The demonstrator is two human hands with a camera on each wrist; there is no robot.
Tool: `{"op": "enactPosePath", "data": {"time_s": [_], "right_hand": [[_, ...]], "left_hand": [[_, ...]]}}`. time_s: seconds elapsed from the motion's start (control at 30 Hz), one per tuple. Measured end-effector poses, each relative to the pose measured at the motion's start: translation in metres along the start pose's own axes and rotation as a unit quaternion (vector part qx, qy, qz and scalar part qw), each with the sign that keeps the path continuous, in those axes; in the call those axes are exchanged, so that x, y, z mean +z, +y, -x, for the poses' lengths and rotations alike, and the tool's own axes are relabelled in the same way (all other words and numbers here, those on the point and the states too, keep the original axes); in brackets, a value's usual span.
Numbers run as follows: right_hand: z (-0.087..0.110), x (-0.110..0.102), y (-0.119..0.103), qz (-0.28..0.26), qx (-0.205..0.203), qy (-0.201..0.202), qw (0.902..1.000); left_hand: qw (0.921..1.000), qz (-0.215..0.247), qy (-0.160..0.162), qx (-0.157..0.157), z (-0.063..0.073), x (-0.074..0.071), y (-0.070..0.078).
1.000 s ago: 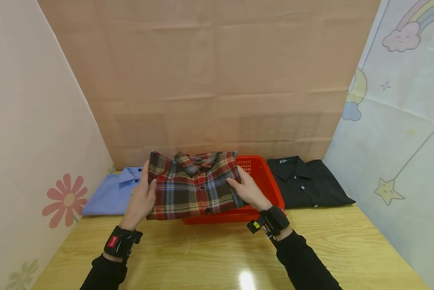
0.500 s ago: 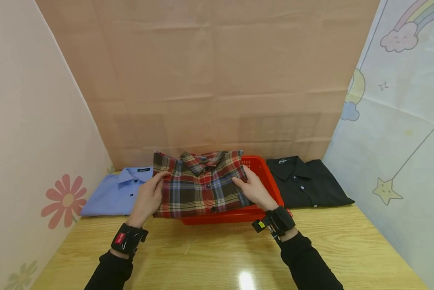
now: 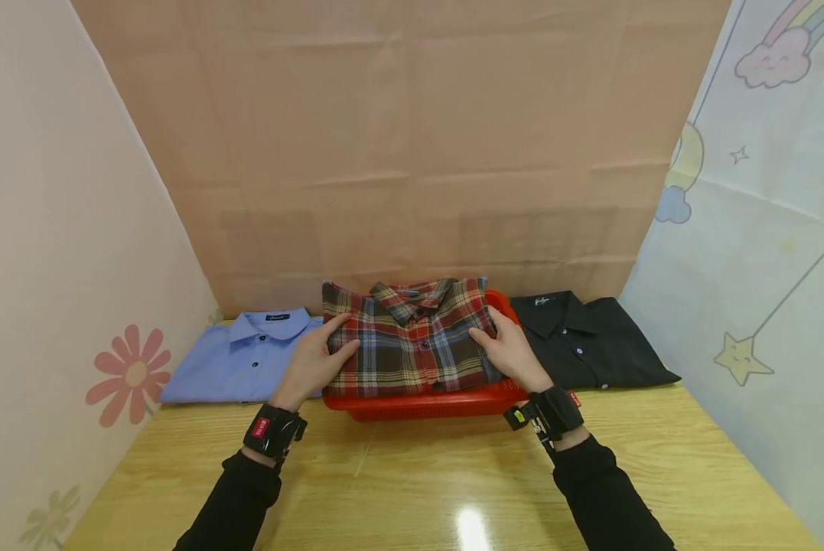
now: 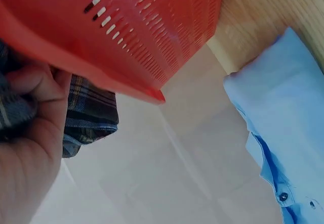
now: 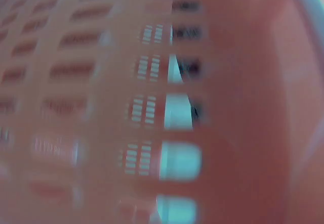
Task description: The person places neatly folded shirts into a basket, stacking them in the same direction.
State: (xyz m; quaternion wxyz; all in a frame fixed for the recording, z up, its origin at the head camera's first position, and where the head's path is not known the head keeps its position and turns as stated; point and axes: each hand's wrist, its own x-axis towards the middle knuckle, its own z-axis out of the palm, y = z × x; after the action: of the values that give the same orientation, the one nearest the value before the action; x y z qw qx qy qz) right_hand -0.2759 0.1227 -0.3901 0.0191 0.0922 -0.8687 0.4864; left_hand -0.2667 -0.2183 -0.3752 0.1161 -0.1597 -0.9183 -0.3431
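Left hand (image 3: 313,363) and right hand (image 3: 512,352) pinch a folded plaid shirt (image 3: 415,352) by its sides over a red basket (image 3: 428,405). A blue shirt (image 3: 239,363) and black shirt (image 3: 600,348) flank it.

The plaid shirt (image 3: 405,356) looks matt cloth — basket (image 3: 421,407) smooth plastic, table (image 3: 398,490) glossy wood.

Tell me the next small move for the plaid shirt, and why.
Probably lower the plaid shirt straight down into the red basket. The left grip and right grip hold its side edges over the basket, and in the left wrist view its cloth shows past the rim, so it seems not yet settled inside.
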Motion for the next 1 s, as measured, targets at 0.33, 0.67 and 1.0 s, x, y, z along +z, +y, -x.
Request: {"op": "enactPosePath", "data": {"time_s": [0.33, 0.67, 1.0], "right_hand": [[0.001, -0.006, 0.009, 0.085, -0.066, 0.031, 0.9937], [0.004, -0.005, 0.013, 0.12, -0.037, 0.013, 0.9919], [0.003, -0.001, 0.017, 0.186, -0.032, 0.014, 0.9819]], "left_hand": [[0.9938, -0.046, -0.086, 0.053, -0.011, 0.015, 0.002], [0.9876, -0.084, -0.122, 0.053, -0.014, 0.024, -0.001], [0.9807, -0.116, -0.141, 0.07, -0.015, 0.033, -0.002]]}}
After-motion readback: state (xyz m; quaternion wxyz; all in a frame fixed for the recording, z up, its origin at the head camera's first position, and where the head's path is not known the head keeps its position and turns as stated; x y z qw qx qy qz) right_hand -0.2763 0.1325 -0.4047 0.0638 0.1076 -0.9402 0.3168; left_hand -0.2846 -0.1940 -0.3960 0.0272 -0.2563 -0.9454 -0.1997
